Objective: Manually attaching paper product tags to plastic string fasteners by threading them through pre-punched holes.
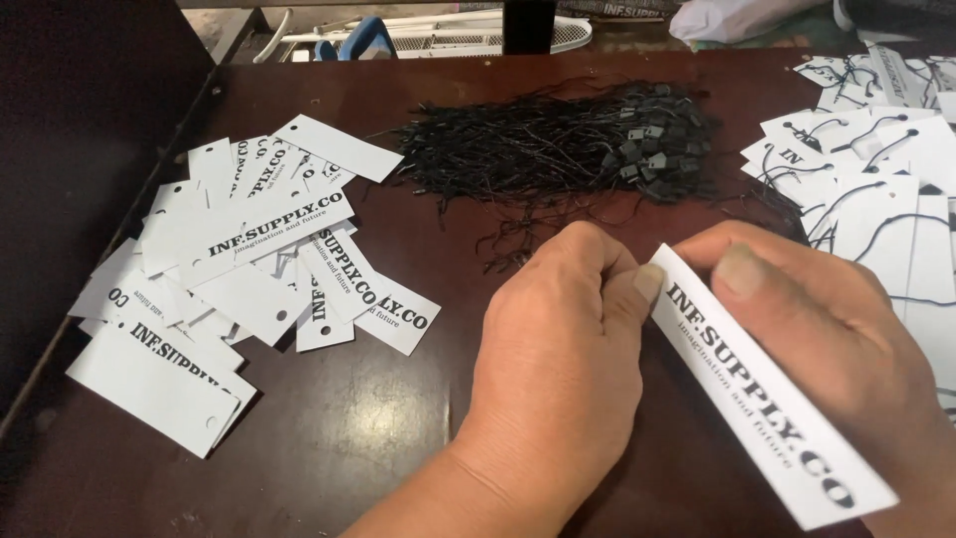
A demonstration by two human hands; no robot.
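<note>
White card tag (767,399): long narrow rectangle with black printed lettering | held up off the dark bench, tilted diagonally from upper left to lower right | upper end pinched between both hands, lower end free toward the viewer

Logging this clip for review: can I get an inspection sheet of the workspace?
Surface: dark brown table, worn.
Job's things: white printed tag held by both hands; bundle of black strings behind.
Clutter: loose pile of unstrung tags at left; strung tags at right.
Grips: left hand and right hand both pinch the tag's top end.
Cables: nothing seen.
Surroundings: white slatted object and pale fabric beyond the table's far edge.
</note>
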